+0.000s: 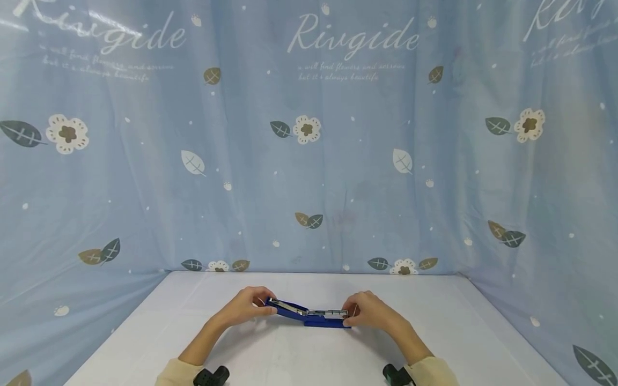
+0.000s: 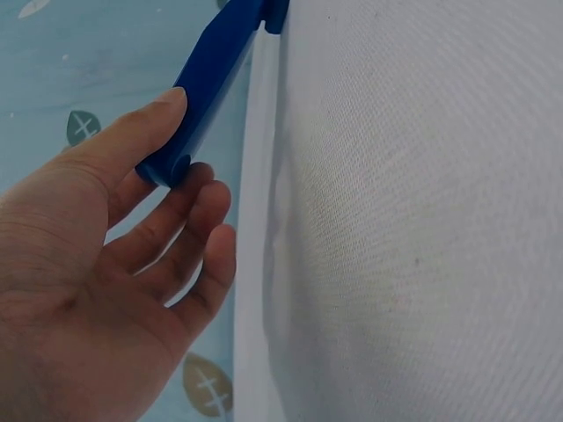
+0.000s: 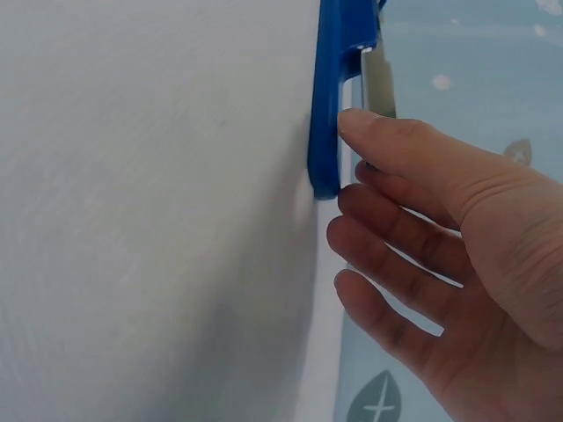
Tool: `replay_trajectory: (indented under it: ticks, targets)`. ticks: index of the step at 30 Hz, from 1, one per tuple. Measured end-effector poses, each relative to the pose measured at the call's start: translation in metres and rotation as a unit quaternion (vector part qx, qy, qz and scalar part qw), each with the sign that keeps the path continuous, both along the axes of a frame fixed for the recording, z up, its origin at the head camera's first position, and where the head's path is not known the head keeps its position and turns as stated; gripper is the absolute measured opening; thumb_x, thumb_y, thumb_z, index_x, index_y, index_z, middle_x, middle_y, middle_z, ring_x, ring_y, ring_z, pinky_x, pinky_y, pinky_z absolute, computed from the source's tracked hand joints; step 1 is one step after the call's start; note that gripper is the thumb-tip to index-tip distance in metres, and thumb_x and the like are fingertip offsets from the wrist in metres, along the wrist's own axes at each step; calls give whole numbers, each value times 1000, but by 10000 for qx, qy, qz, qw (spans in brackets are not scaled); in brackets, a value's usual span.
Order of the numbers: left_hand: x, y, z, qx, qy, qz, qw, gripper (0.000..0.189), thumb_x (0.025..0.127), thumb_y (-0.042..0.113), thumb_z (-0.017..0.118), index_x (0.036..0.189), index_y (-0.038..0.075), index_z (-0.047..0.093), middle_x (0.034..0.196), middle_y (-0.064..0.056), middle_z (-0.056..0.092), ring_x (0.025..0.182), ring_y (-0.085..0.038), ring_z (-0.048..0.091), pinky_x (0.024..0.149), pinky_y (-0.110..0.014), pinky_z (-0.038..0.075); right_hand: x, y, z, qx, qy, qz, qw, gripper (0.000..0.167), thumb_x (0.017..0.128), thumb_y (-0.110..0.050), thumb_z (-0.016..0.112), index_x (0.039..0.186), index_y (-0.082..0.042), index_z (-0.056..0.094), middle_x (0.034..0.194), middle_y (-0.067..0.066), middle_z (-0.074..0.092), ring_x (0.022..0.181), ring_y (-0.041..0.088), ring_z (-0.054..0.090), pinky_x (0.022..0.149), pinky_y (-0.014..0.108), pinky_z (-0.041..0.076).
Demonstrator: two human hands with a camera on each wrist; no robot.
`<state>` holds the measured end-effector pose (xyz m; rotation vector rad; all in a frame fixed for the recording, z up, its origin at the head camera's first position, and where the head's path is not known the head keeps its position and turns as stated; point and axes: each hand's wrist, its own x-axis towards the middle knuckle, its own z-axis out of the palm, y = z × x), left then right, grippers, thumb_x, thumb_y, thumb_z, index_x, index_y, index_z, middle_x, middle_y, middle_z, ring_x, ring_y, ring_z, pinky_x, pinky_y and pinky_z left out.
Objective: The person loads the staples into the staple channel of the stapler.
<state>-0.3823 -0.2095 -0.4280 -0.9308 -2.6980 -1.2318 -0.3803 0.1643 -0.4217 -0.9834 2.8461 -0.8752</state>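
Note:
A blue stapler point(image 1: 326, 323) is spread wide at its hinge over the white table, its metal staple channel showing on the right half. My left hand point(image 1: 252, 306) pinches the end of the raised top arm between thumb and fingers. In the left wrist view, the thumb of the left hand point(image 2: 97, 255) lies along the blue arm point(image 2: 215, 70). At the other end, my right hand point(image 1: 368, 311) holds the base and channel. The right wrist view has the right hand point(image 3: 440, 237) with its thumb on the blue base point(image 3: 325, 149), beside the metal channel point(image 3: 378, 83).
The white table point(image 1: 299, 359) spreads out around the hands. Behind it and along both sides hangs a blue curtain point(image 1: 338, 177) printed with leaves, flowers and lettering. Dark wrist cameras point(image 1: 211, 376) sit near the beige sleeves.

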Motion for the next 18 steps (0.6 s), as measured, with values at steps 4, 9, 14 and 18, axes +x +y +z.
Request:
replay_trajectory:
  ticks: [4,9,14,18]
  targets:
    - [-1,0,0,-114,69,47,9999,32,87,31,75,112,12,69,93,-4,69,79,-12,63,74,-24,50,-1,3,-1,-42,-81,-27,10000,30,78,-22,82,102,-5,74,86,1,72,74,7,61,65,22,49]
    - [-2,0,-1,-234,197,79,9995,33,86,33,75,112,12,69,93,-2,69,79,-10,63,75,-23,50,-1,7,-2,-48,-144,-3,9999,31,77,-23,83,100,-4,74,87,2,72,73,7,62,66,22,49]
    - [-1,1,0,-215,203,4,9996,34,86,34,75,112,11,69,93,-3,69,78,-10,64,76,-24,50,-1,11,-4,-52,-269,15,9996,29,77,-20,84,99,-4,74,85,1,72,73,9,62,66,22,50]
    - [-1,0,0,-212,231,2,9995,34,86,33,74,112,11,69,93,-3,69,78,-10,64,75,-24,50,-2,12,-4,-86,-313,13,9995,29,77,-21,84,99,-5,75,84,0,71,74,10,63,67,22,50]
